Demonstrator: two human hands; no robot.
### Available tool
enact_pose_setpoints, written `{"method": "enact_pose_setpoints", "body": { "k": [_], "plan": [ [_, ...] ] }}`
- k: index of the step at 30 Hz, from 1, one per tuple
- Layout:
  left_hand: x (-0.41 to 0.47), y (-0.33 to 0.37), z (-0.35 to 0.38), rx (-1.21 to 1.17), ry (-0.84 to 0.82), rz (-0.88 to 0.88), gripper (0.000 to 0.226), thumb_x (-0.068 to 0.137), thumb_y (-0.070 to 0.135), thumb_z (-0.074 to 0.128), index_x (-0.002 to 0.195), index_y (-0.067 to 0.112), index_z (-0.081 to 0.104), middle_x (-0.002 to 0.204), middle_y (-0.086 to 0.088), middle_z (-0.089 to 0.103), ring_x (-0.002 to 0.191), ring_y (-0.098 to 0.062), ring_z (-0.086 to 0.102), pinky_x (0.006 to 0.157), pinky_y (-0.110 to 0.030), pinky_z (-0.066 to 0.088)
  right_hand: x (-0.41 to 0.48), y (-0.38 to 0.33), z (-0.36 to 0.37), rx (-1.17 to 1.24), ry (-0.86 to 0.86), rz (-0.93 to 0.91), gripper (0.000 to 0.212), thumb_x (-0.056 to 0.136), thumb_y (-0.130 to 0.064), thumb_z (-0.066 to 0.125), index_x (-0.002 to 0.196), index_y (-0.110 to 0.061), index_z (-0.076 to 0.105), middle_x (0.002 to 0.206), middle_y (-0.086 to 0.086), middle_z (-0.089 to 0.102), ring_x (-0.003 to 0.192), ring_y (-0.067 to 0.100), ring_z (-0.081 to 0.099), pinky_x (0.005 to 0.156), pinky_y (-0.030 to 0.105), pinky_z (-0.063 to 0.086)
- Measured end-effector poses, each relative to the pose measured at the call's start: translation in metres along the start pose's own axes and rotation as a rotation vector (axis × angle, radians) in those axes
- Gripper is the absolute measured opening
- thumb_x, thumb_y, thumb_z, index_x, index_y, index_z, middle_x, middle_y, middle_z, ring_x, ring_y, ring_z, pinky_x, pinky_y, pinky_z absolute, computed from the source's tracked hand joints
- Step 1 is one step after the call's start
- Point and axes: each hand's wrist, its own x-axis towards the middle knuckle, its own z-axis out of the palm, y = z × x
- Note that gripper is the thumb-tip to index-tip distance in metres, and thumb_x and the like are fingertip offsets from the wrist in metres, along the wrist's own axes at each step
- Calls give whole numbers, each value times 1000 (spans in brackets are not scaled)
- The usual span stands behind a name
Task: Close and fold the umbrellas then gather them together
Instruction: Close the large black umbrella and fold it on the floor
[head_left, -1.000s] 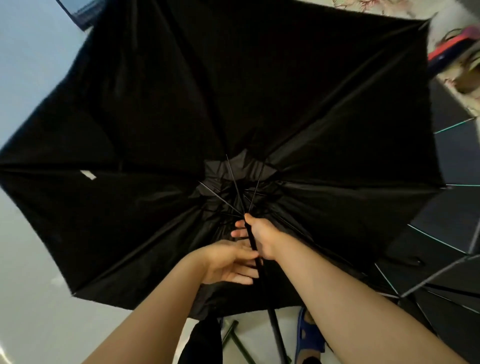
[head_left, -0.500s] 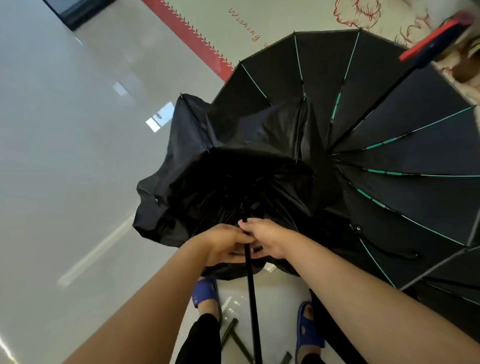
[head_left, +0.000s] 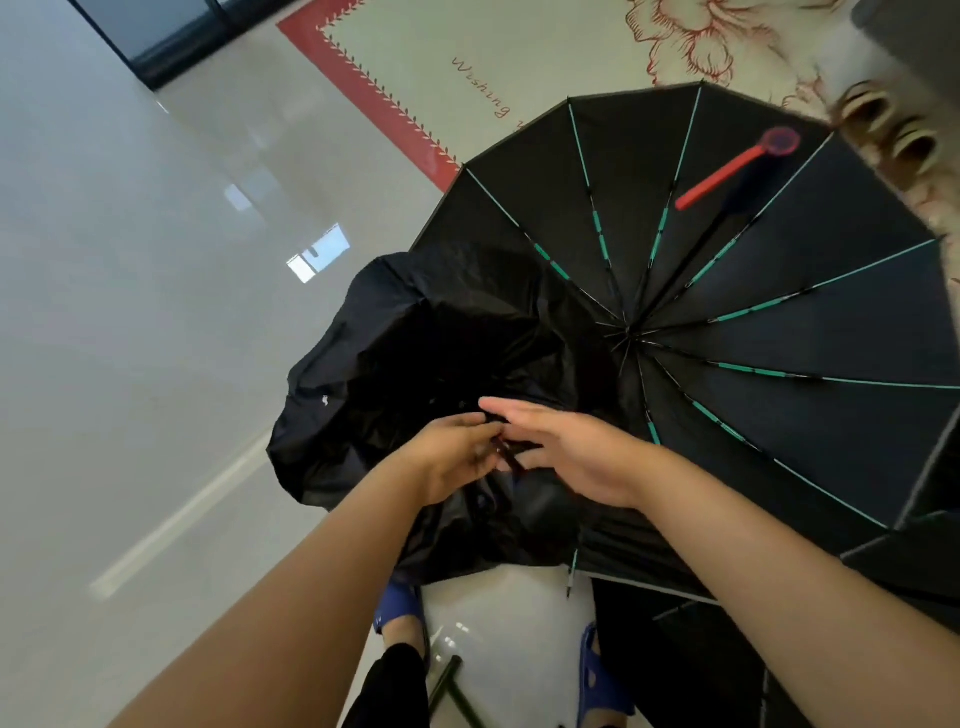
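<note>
A collapsed black umbrella (head_left: 415, 364) hangs in front of me, its fabric bunched and loose. My left hand (head_left: 454, 452) pinches a thin dark part of it, probably the shaft or strap, at the near side of the bundle. My right hand (head_left: 566, 449) hovers just right of that spot, fingers spread and flat, touching or nearly touching the same part. A second black umbrella (head_left: 779, 322) with green ribs lies open and upside down on the floor to the right, its red handle (head_left: 727, 171) pointing up.
Glossy grey tile floor (head_left: 130, 312) stretches to the left. A cream mat with a red border (head_left: 395, 109) lies beyond. My feet in blue sandals (head_left: 597, 675) stand below the bundle. Tan shoes (head_left: 883, 124) sit at the far right. A dark green rod (head_left: 447, 680) lies between my feet.
The black umbrella went from fully open to collapsed into a loose bundle. The long shaft seen between my hands has shortened out of sight. My right hand let go and spread its fingers.
</note>
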Motion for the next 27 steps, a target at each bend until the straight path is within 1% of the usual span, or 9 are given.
{"method": "enact_pose_setpoints", "body": {
  "k": [4, 7, 9, 11, 13, 16, 19, 24, 27],
  "plan": [
    [-10, 15, 9, 28, -28, 147, 27, 100, 17, 54, 121, 7, 67, 117, -16, 71, 108, -31, 69, 91, -37, 57, -35, -39, 11, -72, -27, -86, 52, 97, -61, 39, 125, -30, 70, 132, 0, 66, 123, 25, 59, 92, 50, 56],
    [-21, 26, 13, 65, -7, 155, 26, 101, 23, 54, 122, 15, 66, 107, -6, 75, 91, -20, 74, 83, -34, 57, -57, -66, 21, -146, 43, -169, 62, 92, -69, 43, 115, -19, 73, 122, 9, 69, 112, 37, 64, 68, 42, 56],
    [-31, 32, 13, 180, 5, 153, 28, 100, 30, 54, 125, 20, 64, 109, -2, 74, 89, -14, 71, 86, -33, 56, -70, -78, 33, -327, 143, -276, 46, 90, -60, 57, 108, -20, 71, 108, 5, 71, 99, 30, 70, 57, 37, 53],
    [-44, 37, 13, 300, -30, 166, 33, 98, 35, 55, 128, 24, 62, 114, -1, 72, 100, -15, 69, 96, -38, 54, -77, -83, 47, -557, 239, -358, 32, 85, -51, 72, 108, -30, 66, 99, -9, 68, 86, 10, 68, 64, 31, 53],
    [-58, 44, 13, 360, -41, 150, 33, 95, 42, 57, 124, 27, 65, 115, 1, 72, 109, -18, 68, 100, -42, 52, -76, -82, 58, -777, 329, -420, 29, 85, -47, 72, 108, -35, 59, 106, -15, 61, 93, 3, 60, 79, 28, 53],
    [-78, 61, 16, 507, 66, 193, 25, 98, 41, 52, 112, 31, 69, 108, 2, 74, 102, -18, 69, 93, -37, 53, -66, -79, 60, -1064, 473, -448, 20, 96, -43, 58, 108, -28, 53, 110, -7, 54, 90, 16, 59, 76, 36, 52],
    [-85, 77, 23, 454, 200, 387, 25, 101, 32, 49, 112, 28, 71, 108, 2, 73, 97, -19, 70, 85, -34, 53, -47, -69, 46, -1360, 650, -292, 42, 99, -51, 48, 127, -19, 44, 115, 6, 60, 91, 28, 66, 66, 36, 49],
    [-74, 75, 35, 528, 13, 467, 29, 94, 45, 52, 89, 21, 67, 89, 6, 67, 90, -17, 62, 85, -35, 50, -13, -53, 43, -1568, 701, -193, 49, 102, -53, 40, 127, -12, 50, 92, 1, 66, 74, 22, 66, 56, 32, 46],
    [-53, 58, 30, 682, -33, 552, 50, 97, 48, 46, 85, 0, 49, 75, -22, 48, 70, -21, 47, 72, -35, 41, 14, -43, 38, -1404, 662, -86, 41, 102, -46, 41, 119, -12, 56, 83, -1, 66, 71, 21, 65, 62, 33, 54]
  ]
}}
